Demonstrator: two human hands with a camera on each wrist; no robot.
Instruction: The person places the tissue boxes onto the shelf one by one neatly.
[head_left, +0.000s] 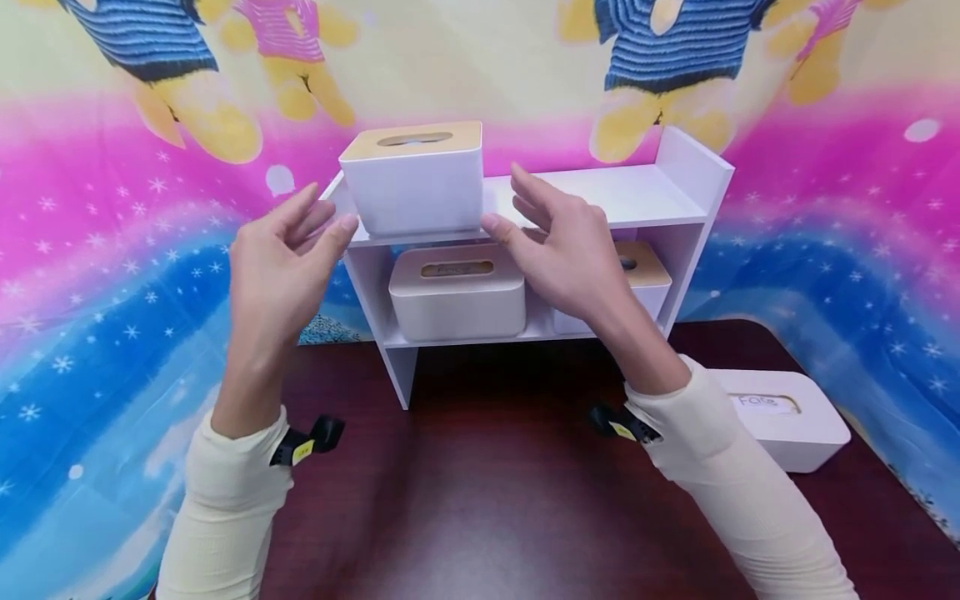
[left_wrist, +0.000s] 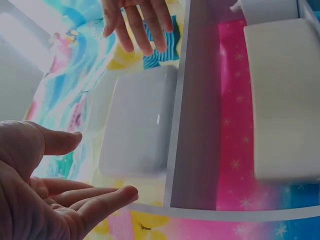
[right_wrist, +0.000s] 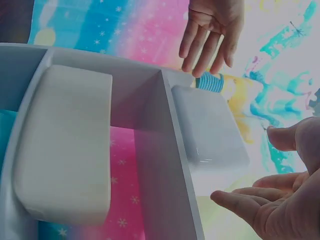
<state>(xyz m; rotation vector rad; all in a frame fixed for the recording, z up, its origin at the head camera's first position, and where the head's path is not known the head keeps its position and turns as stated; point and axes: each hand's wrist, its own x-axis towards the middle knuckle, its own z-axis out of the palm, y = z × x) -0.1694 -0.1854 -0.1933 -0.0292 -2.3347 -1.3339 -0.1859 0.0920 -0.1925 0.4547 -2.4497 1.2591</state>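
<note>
A white tissue box (head_left: 416,187) with a wood-look lid and an oval slot stands at the left end of the upper shelf. On its left side is my left hand (head_left: 281,262), fingers extended and thumb apart from them. My right hand (head_left: 562,242) is held at the box's right side, its thumb tip close to the lower corner. Both wrist views show a gap between the hands and the white box (left_wrist: 140,122), and neither hand holds anything. Under it, on the lower shelf, sits an all-white tissue box (head_left: 457,292) with a handwritten label in its slot.
The white two-tier shelf (head_left: 607,192) has a raised right side panel. Partly behind my right hand, a wood-lidded box (head_left: 648,287) stands on the lower shelf. Another white box (head_left: 787,417) labelled "Face" lies on the dark table (head_left: 480,500), right of the shelf. A patterned cloth hangs behind.
</note>
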